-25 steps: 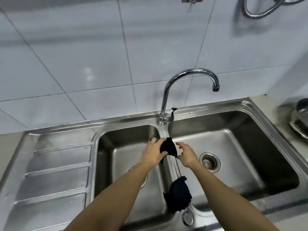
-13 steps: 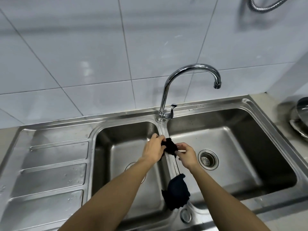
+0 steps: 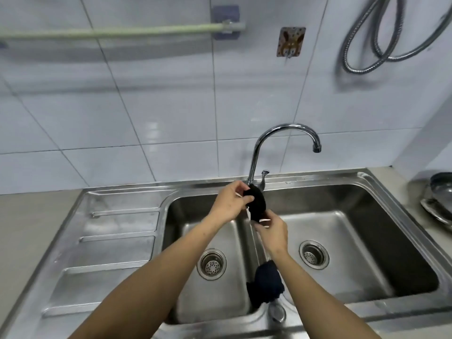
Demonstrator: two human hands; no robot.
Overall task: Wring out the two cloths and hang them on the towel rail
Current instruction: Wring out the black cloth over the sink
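A small black cloth (image 3: 256,204) is bunched between both hands above the divider of the double sink (image 3: 252,243). My left hand (image 3: 231,203) grips its upper end near the tap base. My right hand (image 3: 271,232) pinches its lower end. A second dark cloth (image 3: 266,281) lies draped over the divider near the front rim, partly behind my right forearm. The pale green towel rail (image 3: 122,31) runs along the tiled wall at the upper left, bare.
A chrome swan-neck tap (image 3: 283,133) rises just behind the hands. Both basins have drain strainers (image 3: 211,264) (image 3: 313,254). A ribbed draining board (image 3: 110,243) lies to the left. A wall hook (image 3: 291,42), a metal hose (image 3: 381,42) and steel dishes (image 3: 440,199) are at the right.
Both hands have lifted the black cloth off the divider, up toward the tap base. The view has tilted upward, bringing the towel rail and the wall hook into sight.
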